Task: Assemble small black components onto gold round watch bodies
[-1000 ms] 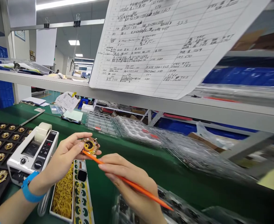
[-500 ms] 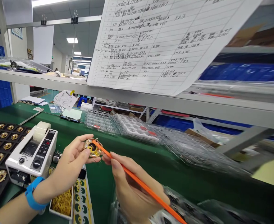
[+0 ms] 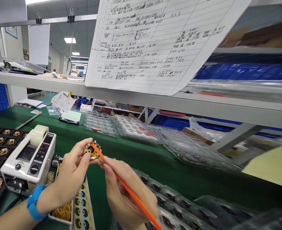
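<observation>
My left hand (image 3: pixel 70 171) pinches a round gold part (image 3: pixel 92 152) with a yellow and black centre between thumb and fingers, raised above the green table. In my right hand (image 3: pixel 119 201) is a long, thin orange tool (image 3: pixel 144 207), gripped like a pen; I cannot make out whether it is tweezers or a single stick. Its tip meets the face of the gold part. The fingertips of my right hand come close to the part's lower right edge. Below the left wrist lie a sheet of yellow and green stickers (image 3: pixel 83 206) and a box of yellow strips (image 3: pixel 61 212).
A white tape dispenser (image 3: pixel 43 148) stands left, beside a black tray (image 3: pixel 4 163) of several gold parts. Clear plastic trays (image 3: pixel 131 127) line the back; others (image 3: pixel 174 204) lie at lower right. A metal shelf (image 3: pixel 141 97) with a handwritten sheet (image 3: pixel 150 64) crosses above.
The view has shifted, so the scene sits slightly further left. Both hands keep hold of the gold part and the orange tool, whose tip stays at the part's face.
</observation>
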{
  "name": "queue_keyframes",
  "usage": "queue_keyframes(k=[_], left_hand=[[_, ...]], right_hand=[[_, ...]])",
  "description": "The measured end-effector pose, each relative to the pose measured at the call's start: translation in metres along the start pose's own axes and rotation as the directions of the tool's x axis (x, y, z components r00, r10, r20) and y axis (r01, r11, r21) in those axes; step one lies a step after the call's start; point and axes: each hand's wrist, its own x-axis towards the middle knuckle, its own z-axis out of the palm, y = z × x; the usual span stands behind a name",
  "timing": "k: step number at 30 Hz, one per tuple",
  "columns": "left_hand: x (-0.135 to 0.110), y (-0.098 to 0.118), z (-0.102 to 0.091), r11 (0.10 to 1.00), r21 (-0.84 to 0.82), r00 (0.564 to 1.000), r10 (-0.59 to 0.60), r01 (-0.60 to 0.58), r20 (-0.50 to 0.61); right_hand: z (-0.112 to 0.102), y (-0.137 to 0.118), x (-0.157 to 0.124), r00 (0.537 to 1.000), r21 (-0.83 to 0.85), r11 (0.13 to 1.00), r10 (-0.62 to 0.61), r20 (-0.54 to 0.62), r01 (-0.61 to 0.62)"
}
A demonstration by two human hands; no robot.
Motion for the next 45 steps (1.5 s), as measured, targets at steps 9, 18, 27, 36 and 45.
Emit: queue_keyframes(k=[9,18,27,36,45], left_hand=[[0.012,-0.001,-0.012,0.999,0.005,0.998,-0.051,0.051,-0.039],[0.018,0.007,-0.010,0.957,-0.192,0.974,-0.225,0.218,-0.011],[0.017,0.007,-0.010,0.985,0.017,0.984,-0.170,0.171,-0.057],[0.009,0.003,-0.005,0.987,0.162,0.996,-0.003,0.017,-0.089],[-0.004,-0.008,0.002,0.845,0.468,0.958,0.286,-0.259,0.013]], right_hand=[[0.001,0.011,0.001,0.909,-0.108,0.929,-0.313,0.275,0.353],[-0.015,0.008,0.014,0.931,0.125,0.931,0.353,-0.088,-0.342],[-0.015,0.008,0.007,0.934,0.058,0.933,0.357,-0.030,-0.354],[0.004,0.003,0.004,0.983,-0.212,0.977,0.037,0.180,0.002],[0.003,0.000,0.004,0.977,-0.184,0.970,0.184,0.109,-0.162]])
